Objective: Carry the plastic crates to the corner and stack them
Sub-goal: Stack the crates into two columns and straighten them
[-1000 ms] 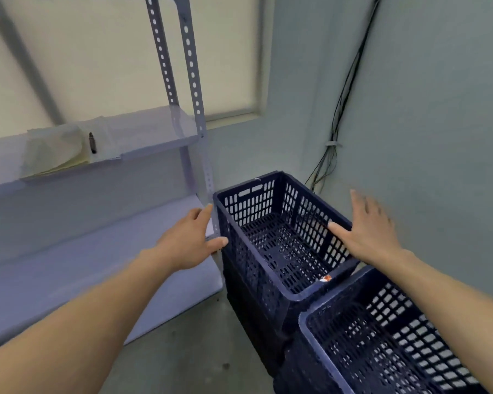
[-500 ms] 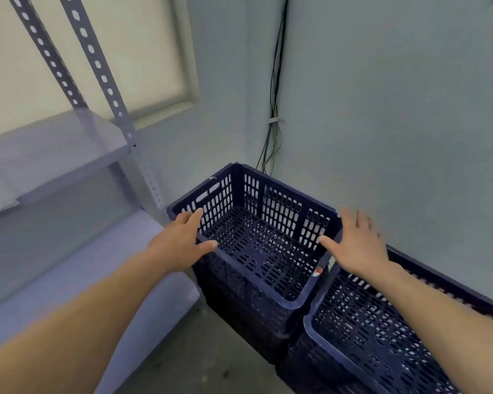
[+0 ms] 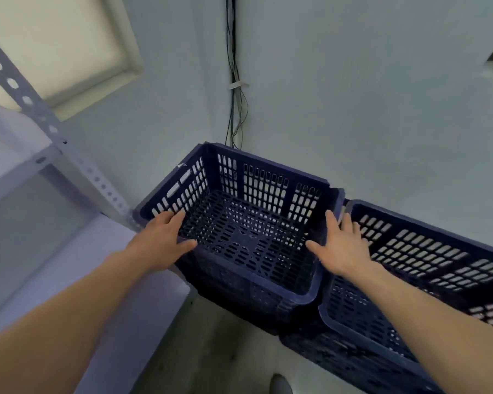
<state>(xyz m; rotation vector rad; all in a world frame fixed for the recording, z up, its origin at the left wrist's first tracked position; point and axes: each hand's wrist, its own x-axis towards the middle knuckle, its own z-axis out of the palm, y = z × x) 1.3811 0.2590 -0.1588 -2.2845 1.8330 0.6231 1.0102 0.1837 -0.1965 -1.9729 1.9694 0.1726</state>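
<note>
Hands moved from hovering to contact. Left hand (image 3: 165, 241) on left rim of crate (image 3: 248, 223), fingers spread, thumb inside. Right hand (image 3: 343, 245) flat on right rim, fingers loosely spread, nothing gripped. Crate at frame centre, in corner atop others; likely seating or about to lift. Second crate (image 3: 427, 257) touching at right. Shelf (image 3: 77, 268) close at left; cables (image 3: 235, 109) behind.

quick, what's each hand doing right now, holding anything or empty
Left hand: open, fingers spread on the left rim of the corner crate, not gripping.
Right hand: open, resting flat at that crate's right rim, holding nothing.
</note>
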